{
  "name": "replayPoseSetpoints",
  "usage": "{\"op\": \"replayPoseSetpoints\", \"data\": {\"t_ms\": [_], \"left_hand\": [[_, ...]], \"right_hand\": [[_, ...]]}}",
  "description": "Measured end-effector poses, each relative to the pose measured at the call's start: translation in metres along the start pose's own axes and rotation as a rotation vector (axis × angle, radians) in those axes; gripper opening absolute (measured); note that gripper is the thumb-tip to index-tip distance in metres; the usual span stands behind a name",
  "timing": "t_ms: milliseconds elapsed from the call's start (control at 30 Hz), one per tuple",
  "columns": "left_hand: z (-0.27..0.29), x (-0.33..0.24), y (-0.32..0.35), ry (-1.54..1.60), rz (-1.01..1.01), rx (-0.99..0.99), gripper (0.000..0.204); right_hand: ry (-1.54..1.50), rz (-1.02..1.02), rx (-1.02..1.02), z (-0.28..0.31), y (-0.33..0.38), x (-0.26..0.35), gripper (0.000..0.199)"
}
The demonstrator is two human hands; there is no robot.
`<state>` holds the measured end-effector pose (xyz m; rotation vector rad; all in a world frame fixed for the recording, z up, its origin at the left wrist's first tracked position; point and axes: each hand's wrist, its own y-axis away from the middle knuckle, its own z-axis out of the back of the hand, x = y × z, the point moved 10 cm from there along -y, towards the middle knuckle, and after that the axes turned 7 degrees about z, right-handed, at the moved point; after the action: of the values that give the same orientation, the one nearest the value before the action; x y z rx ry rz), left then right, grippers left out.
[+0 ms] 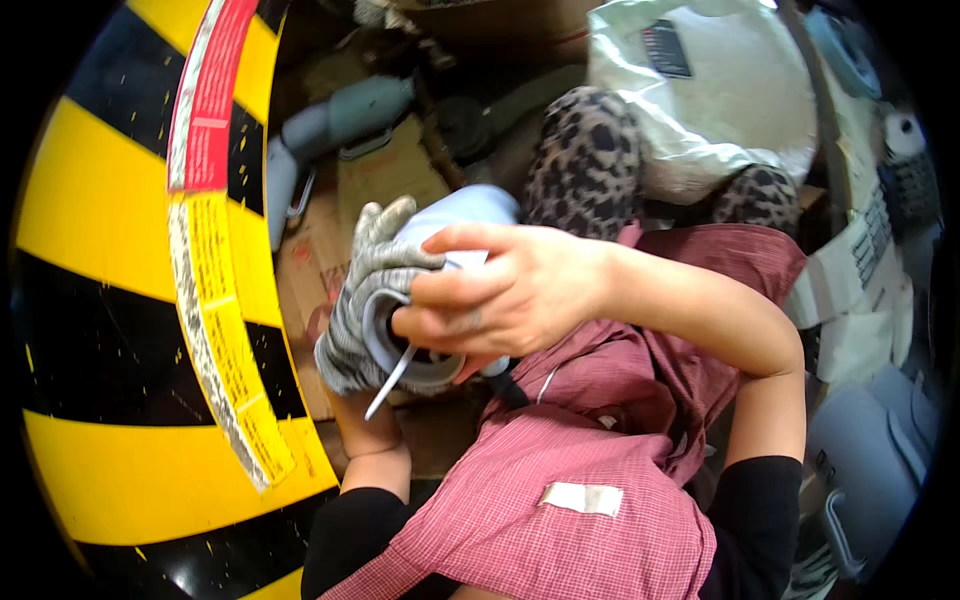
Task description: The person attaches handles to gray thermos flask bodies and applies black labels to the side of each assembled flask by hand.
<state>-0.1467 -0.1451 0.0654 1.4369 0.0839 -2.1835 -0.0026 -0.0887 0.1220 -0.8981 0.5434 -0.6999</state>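
Note:
A pale grey-blue plastic housing [470, 207], rounded with a round open end, is tilted in front of my lap. My left hand [358, 315], in a grey knit glove, wraps around it from the left. My bare right hand [520, 285] reaches across from the right, its fingers bent over the rim and partly into the opening. A thin white strip [391, 382] sticks out near my right fingertips, pointing down and left. A small white piece [467, 259] shows beside my right index finger. The inside of the housing is mostly hidden by my fingers.
A yellow-and-black striped surface [90, 370] fills the left side. Beyond my hands, grey plastic parts [350, 112] lie on cardboard [385, 180]. A large clear plastic bag [740, 100] stands past my knees. More grey parts [870, 450] lie at the right.

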Motion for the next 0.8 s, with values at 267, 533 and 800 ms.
{"op": "replayPoseSetpoints", "data": {"t_ms": [267, 533, 800], "left_hand": [[-0.052, -0.076, -0.028, -0.036, -0.288, 0.372, 0.034], [-0.071, -0.124, -0.055, -0.110, -0.480, 0.354, 0.038], [-0.020, -0.138, -0.113, -0.136, -0.556, 0.045, 0.042]], "right_hand": [[0.356, 0.178, 0.045, 0.040, -0.009, 0.020, 0.022], [0.127, 0.257, -0.054, 0.058, -0.005, 0.012, 0.023], [0.338, 0.291, 0.112, 0.070, 0.003, -0.032, 0.029]]}}
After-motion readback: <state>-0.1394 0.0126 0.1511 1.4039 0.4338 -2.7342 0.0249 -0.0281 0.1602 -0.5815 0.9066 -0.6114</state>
